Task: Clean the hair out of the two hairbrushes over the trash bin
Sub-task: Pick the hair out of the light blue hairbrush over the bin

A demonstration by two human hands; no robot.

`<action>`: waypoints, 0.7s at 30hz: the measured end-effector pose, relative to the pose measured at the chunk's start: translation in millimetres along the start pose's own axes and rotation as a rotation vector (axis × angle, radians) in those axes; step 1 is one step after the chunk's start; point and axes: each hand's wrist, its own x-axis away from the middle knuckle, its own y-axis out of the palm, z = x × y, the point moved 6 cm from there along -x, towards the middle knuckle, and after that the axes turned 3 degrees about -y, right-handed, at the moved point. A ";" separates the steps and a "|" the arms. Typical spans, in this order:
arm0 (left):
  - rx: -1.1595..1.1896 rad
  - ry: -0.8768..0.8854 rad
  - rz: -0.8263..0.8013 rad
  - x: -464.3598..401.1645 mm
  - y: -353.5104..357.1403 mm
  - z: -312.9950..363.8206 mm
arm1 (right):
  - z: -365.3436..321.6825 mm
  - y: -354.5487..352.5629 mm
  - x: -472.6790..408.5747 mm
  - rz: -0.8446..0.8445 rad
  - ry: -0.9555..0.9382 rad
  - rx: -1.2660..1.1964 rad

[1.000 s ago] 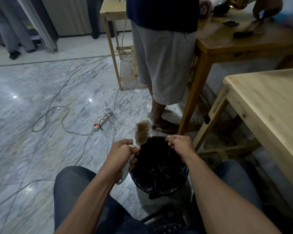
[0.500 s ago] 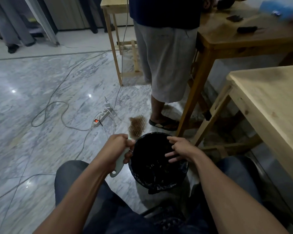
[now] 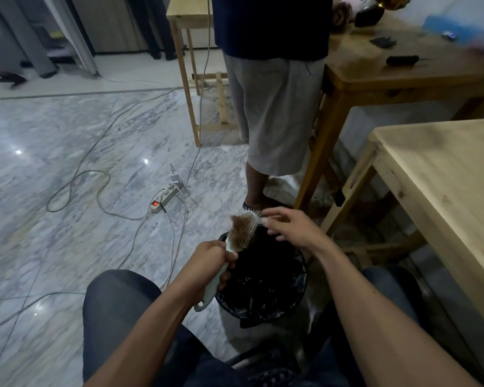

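My left hand (image 3: 208, 261) grips the pale green handle of a hairbrush (image 3: 242, 230). Its bristle head is matted with brown hair and stands above the far left rim of the trash bin (image 3: 263, 300), which is lined with a black bag and sits on the floor between my knees. My right hand (image 3: 291, 226) hovers over the bin with fingers spread, its fingertips right beside the top of the brush head, holding nothing. A dark brush-like object (image 3: 401, 60) lies on the far wooden table; I cannot tell whether it is the second hairbrush.
A person in grey shorts (image 3: 274, 113) stands just beyond the bin. A power strip (image 3: 165, 195) and several cables lie on the marble floor to the left. One wooden table (image 3: 442, 174) is at my right, another (image 3: 375, 71) behind it.
My right hand opened and rose from over the bin up to the tip of the brush head. The left hand tilted the brush head in over the bin's rim.
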 end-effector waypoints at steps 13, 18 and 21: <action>-0.188 0.022 -0.065 10.0 19.3 -8.0 | -30.7 -31.9 2.5 0.455 0.053 0.122; -0.185 0.021 -0.065 8.3 17.2 -6.3 | -14.9 -44.4 5.9 0.501 0.146 -0.025; -0.184 0.037 -0.047 3.8 15.6 -3.4 | -13.9 -31.3 5.8 0.287 0.194 -0.100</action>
